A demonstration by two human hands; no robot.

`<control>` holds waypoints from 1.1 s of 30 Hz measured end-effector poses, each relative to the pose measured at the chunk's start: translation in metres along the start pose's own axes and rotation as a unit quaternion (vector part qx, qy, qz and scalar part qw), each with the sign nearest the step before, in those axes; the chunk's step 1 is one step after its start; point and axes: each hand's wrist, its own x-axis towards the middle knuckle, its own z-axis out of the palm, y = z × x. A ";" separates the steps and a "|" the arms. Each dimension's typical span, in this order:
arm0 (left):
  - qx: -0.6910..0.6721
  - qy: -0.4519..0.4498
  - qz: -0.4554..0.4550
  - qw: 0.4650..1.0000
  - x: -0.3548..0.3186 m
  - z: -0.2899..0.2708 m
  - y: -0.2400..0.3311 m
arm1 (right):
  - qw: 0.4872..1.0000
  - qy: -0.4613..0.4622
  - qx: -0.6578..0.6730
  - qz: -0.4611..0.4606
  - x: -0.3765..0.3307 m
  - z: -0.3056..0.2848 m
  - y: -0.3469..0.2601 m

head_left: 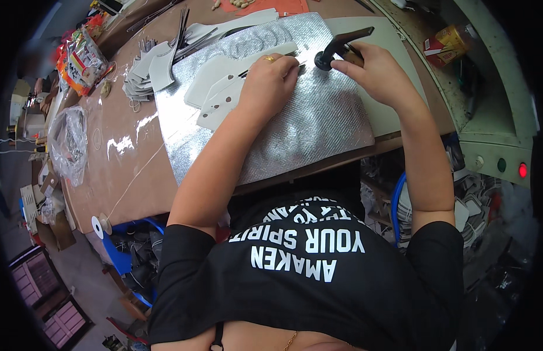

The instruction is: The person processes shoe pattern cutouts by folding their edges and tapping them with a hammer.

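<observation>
My right hand [379, 73] is closed around the handle of a black hammer [345, 41], whose round face is close to the silver sheet. Over that shiny, textured silver sheet [318, 111] my left hand [268, 82] is bent with its fingers pressed together. What sits between those fingertips is hidden, though a thin sliver shows just beyond them. Several pale cut pieces [210, 82] lie fanned out beside and partly under the left hand, some with dark round holes.
A stack of curved pale pieces [145, 73] rests left of the sheet on the brown table [122, 181]. Colourful plastic packets [84, 61] and a clear bag [69, 143] lie farther left. A thread spool [100, 226] is at the near left edge. A red-yellow container [447, 47] stands right.
</observation>
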 end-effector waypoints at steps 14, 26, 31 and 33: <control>0.048 -0.059 0.020 0.997 -0.044 -0.007 0.048 | 0.986 -0.073 -0.131 -0.076 -0.039 -0.002 -0.003; -0.020 -0.095 -0.204 0.974 -0.033 -0.004 0.048 | 0.960 -0.030 -0.244 -0.131 -0.033 0.005 -0.029; -0.029 -0.095 -0.191 0.977 -0.034 -0.005 0.045 | 0.955 -0.072 -0.255 -0.132 -0.024 0.010 -0.037; 0.006 -0.059 -0.135 0.989 -0.043 -0.005 0.047 | 0.949 -0.106 -0.271 -0.117 -0.024 0.009 -0.038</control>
